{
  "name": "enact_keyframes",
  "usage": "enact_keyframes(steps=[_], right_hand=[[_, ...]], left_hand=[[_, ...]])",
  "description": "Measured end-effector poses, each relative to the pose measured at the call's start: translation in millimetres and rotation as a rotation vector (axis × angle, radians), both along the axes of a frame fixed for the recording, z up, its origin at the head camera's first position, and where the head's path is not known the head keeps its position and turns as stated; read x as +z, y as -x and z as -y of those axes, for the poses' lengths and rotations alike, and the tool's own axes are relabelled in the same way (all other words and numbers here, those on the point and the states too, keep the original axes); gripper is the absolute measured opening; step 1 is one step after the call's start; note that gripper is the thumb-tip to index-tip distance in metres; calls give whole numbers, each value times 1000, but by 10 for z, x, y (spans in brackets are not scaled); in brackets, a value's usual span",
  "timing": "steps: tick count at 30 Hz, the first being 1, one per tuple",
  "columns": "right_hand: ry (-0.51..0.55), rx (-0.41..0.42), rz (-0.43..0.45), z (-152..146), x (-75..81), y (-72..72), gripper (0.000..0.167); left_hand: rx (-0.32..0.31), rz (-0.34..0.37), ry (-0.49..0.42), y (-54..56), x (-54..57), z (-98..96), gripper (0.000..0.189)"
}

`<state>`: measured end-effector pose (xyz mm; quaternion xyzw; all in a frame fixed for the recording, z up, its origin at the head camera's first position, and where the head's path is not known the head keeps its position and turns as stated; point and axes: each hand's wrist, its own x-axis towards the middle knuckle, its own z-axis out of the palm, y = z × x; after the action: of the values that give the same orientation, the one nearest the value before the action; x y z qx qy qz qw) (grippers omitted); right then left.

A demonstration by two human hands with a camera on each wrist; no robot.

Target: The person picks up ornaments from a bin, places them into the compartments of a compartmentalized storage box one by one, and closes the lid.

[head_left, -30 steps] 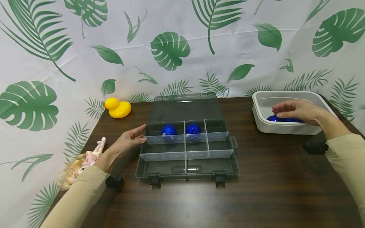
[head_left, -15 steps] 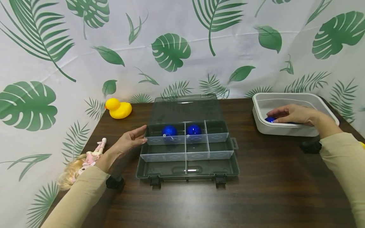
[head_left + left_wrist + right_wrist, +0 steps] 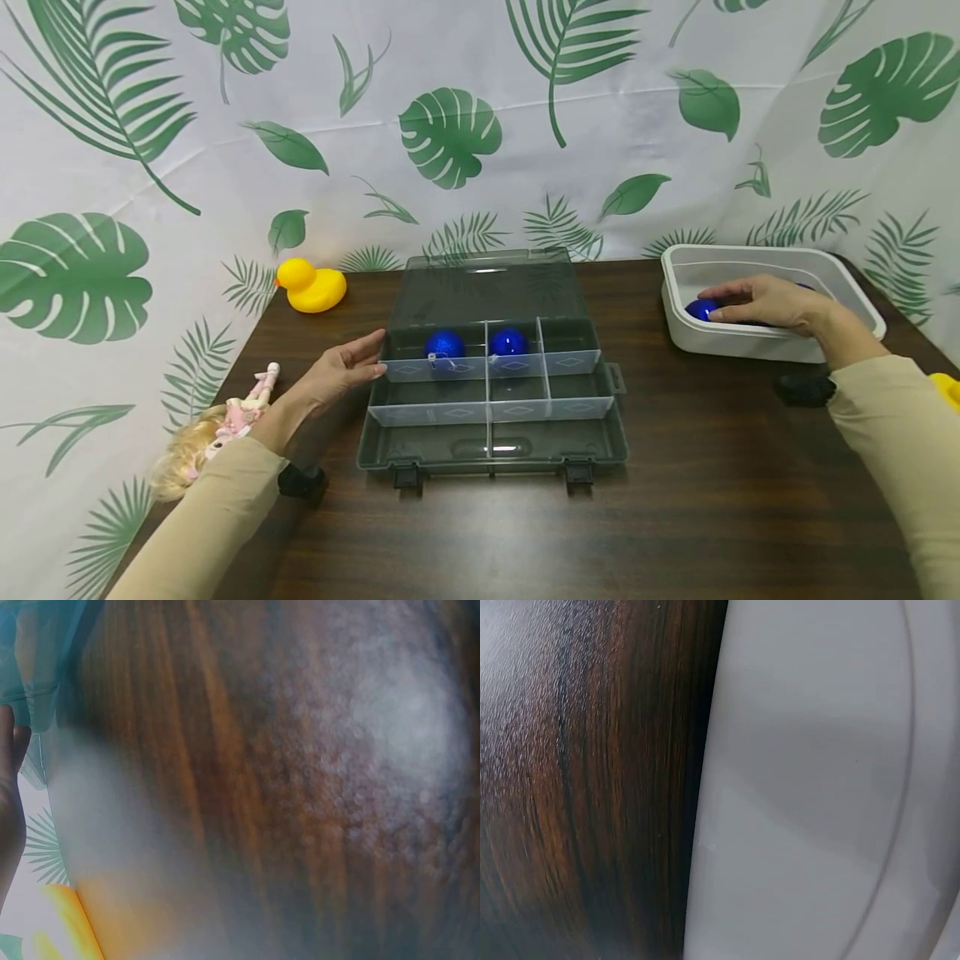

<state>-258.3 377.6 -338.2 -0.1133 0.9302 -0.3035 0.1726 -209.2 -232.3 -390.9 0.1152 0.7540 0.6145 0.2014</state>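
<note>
A smoky see-through organizer box (image 3: 427, 446) lies with its lid back on the table. Two blue Christmas balls sit in its far row: a glittery ball (image 3: 445, 343) at left and a shiny ball (image 3: 508, 341) in the middle compartment. My left hand (image 3: 339, 372) touches the box's left side with thumb and fingertips, fingers fairly straight. Inside the white bin (image 3: 738, 337) at right, my right hand (image 3: 765, 302) pinches a shiny blue Christmas ball (image 3: 702, 310) between thumb and fingers. Another bit of blue shows behind that hand. In the right wrist view the bin's wall (image 3: 802, 780) hides the hand.
A yellow rubber duck (image 3: 313, 287) stands at the back left. Beside my left forearm lies a blond doll (image 3: 236, 412). Something yellow (image 3: 948, 389) shows at the right edge. A leaf-print cloth (image 3: 615, 108) hangs behind the dark wooden table (image 3: 487, 542).
My right hand has moved left within the bin and closed its fingers around the ball, which now shows more at the bin's left end. The left hand has kept its place.
</note>
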Motion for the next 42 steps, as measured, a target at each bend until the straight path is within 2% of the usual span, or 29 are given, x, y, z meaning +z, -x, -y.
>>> enact_keyframes(steps=[4,10,14,18,22,26,29,31,36,42], right_hand=[[39,-100,22,2,-7,-12,66],[152,-208,55,9,12,-38,77],[187,-242,-14,70,44,-61,74],[257,-265,-122,187,111,-78,64],[335,-288,-157,371,224,-120,60],[393,-269,-143,626,305,-178,57],[470,-223,-124,853,286,-219,51],[489,-187,-110,1005,234,-239,49],[444,-111,-91,1318,75,-272,53],[445,-108,-98,1545,-86,-270,52]], left_hand=[[-9,2,-1,1,1,0,68],[-11,-1,-1,12,-1,13,69],[-13,0,7,11,-9,16,70],[-9,-2,6,16,-12,18,70],[4,1,11,23,-10,18,70],[13,4,14,28,-6,17,70],[11,2,10,35,-9,21,70],[12,3,7,42,-17,27,70],[11,13,5,51,-17,27,69],[8,11,9,50,4,19,69]])
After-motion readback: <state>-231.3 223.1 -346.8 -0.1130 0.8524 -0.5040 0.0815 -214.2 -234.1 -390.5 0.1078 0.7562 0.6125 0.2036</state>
